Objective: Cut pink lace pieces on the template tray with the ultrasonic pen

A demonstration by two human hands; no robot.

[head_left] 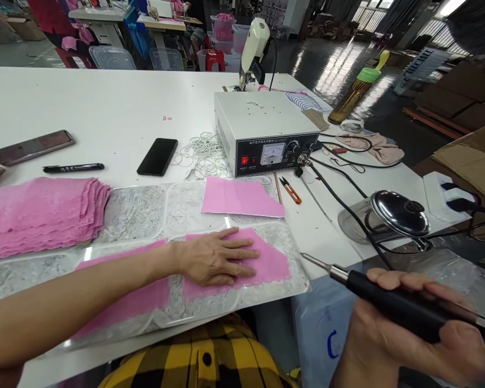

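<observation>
Nearest me, my right hand (408,328) is closed around a black handheld tool (392,299), its metal tip pointing left, off the table's edge and well apart from the fabric. My left hand (218,257) lies flat, fingers spread a little, pressing on a pink fabric piece (267,264) that rests on a clear plastic sheet (145,210). Just beyond my left hand lies a second pink piece (240,196); a stack of pink pieces (40,213) sits to the left. Farther back stands a white control box (262,129), with a black phone (157,156) beside it.
</observation>
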